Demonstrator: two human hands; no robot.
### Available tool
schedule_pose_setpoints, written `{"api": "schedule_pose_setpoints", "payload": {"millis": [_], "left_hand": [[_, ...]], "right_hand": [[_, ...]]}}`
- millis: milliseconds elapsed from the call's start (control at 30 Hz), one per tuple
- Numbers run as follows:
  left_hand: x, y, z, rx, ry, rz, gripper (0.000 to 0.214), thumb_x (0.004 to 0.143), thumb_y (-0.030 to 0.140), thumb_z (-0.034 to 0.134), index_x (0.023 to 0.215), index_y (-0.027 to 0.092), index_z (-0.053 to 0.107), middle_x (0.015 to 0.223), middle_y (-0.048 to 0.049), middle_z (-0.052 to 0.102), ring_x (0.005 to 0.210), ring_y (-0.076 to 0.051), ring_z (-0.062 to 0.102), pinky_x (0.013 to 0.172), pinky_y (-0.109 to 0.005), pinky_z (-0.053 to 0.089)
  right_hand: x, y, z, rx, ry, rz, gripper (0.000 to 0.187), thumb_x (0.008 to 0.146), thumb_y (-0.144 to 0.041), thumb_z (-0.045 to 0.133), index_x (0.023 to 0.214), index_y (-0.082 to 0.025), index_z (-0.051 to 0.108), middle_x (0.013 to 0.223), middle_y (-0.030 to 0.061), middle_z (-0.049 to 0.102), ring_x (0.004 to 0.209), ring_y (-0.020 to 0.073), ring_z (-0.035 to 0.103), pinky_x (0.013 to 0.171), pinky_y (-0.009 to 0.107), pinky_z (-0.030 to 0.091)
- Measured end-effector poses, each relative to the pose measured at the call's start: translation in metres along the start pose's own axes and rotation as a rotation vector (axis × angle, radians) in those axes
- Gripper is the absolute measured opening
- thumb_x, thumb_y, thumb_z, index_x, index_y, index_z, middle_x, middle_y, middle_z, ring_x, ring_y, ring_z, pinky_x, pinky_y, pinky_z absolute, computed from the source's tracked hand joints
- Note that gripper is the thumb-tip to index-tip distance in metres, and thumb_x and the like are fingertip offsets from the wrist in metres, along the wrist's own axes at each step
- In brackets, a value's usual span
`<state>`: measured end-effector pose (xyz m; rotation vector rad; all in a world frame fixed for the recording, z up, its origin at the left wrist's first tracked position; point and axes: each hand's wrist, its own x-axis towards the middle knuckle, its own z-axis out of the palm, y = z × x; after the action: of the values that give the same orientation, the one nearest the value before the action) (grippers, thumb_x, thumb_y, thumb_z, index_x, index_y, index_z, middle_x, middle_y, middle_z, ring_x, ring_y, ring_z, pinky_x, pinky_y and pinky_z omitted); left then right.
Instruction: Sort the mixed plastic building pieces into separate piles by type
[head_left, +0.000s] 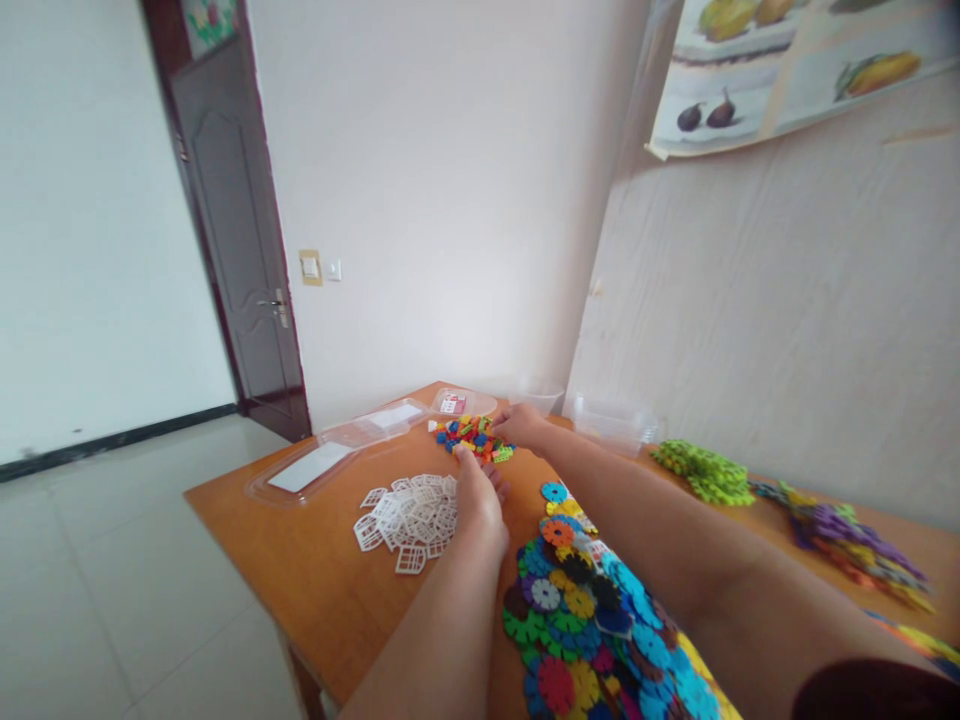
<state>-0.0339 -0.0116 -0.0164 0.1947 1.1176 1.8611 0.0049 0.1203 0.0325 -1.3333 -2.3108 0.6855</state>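
The light is soft, shadows are weak, and the poster (806, 75) near the edge looks stretched and blurred.

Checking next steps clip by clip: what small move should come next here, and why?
Perhaps gather the small coloured blocks closer together: the right hand is at their right edge, the left hand is at their near side, and they lie in a loose, spread heap. Whether either grip holds a block is hard to tell.
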Motion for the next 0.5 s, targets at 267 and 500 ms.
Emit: {"api": "schedule_pose_setpoints", "payload": {"millis": [267,500], "left_hand": [[-0.004,0.003,0.0,0.048,-0.02,-0.006,0.075,0.087,0.072,0.027,0.126,0.014,0.054,0.134,-0.019,0.054,0.121,-0.026,0.056,0.09,-0.033,0.051],[-0.003,0.003,0.002,0.076,-0.037,-0.006,0.078,0.087,0.072,0.026,0.131,0.013,0.051,0.137,-0.0207,0.052,0.123,-0.025,0.055,0.091,-0.031,0.052]], "right_hand": [[-0.019,0.02,-0.025,0.062,-0.016,-0.001,0.016,0.078,-0.023,0.063,0.09,-0.015,0.069,0.071,0.0018,0.069,0.06,0.0092,0.058,0.049,0.016,0.039],[-0.057,0.065,-0.062,0.0,-0.154,0.067,0.011,0.073,-0.024,0.068,0.081,-0.016,0.067,0.059,-0.0007,0.063,0.054,0.0103,0.056,0.051,0.019,0.04]]}}
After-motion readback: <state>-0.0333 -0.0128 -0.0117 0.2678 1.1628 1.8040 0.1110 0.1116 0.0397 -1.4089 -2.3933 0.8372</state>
